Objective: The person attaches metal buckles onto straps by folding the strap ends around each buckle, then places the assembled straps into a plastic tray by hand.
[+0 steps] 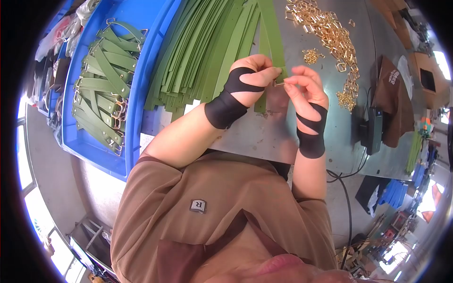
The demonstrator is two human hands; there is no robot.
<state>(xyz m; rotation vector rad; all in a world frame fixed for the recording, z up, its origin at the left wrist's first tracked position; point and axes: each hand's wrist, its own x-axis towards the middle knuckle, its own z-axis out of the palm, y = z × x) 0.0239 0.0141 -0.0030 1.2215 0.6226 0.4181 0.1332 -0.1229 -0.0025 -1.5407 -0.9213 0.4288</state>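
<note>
My left hand (255, 78), in a black wrist support, pinches the end of a green strap (272, 35) that runs up across the metal table. My right hand (306, 89), also in a black support, has thumb and forefinger closed on a small gold buckle (279, 84) at that strap end. The fingertips of both hands nearly meet there. Just left of my hands, many flat green straps (198, 52) lie fanned in a pile. Gold rectangular buckles (337, 40) are heaped to the right, beside small gold studs (311, 56).
A blue tray (134, 122) at the left holds green straps with buckles fitted (101, 85). More gold studs (346, 100) lie on the metal table (264, 137). At the right are a black device (375, 129), a brown cloth (394, 99) and a hanging black cable (348, 198).
</note>
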